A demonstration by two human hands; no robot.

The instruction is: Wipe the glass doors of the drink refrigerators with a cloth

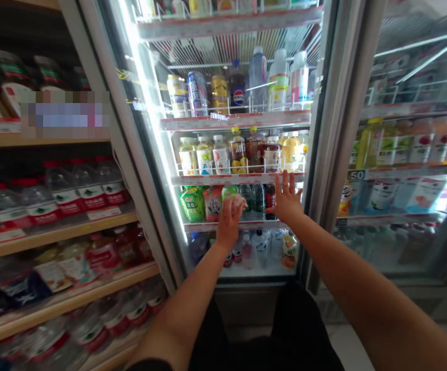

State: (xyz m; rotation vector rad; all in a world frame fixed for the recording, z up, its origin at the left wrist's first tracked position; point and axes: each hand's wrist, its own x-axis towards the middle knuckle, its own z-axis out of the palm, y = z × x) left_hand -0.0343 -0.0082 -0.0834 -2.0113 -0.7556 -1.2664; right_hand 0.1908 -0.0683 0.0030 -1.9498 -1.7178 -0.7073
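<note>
I face an open drinks fridge. My left hand [229, 219] is closed round a small pale bottle [239, 202] at the front of the third shelf [200, 225], beside a green bottle [192, 204] and a red-labelled one [212, 203]. My right hand [286, 200] is open, fingers spread upward, at the same shelf in front of dark bottles [258, 198]. Its fingertips reach the rail of the shelf above [208, 180], which carries juice and tea bottles [238, 150].
The fridge door [130, 139] stands open to the left. Wooden shelves [53, 234] further left carry rows of red-labelled water bottles [64, 196]. A closed glass door [409, 154] on the right shows more drinks. Cans and a cola bottle [237, 87] stand higher up.
</note>
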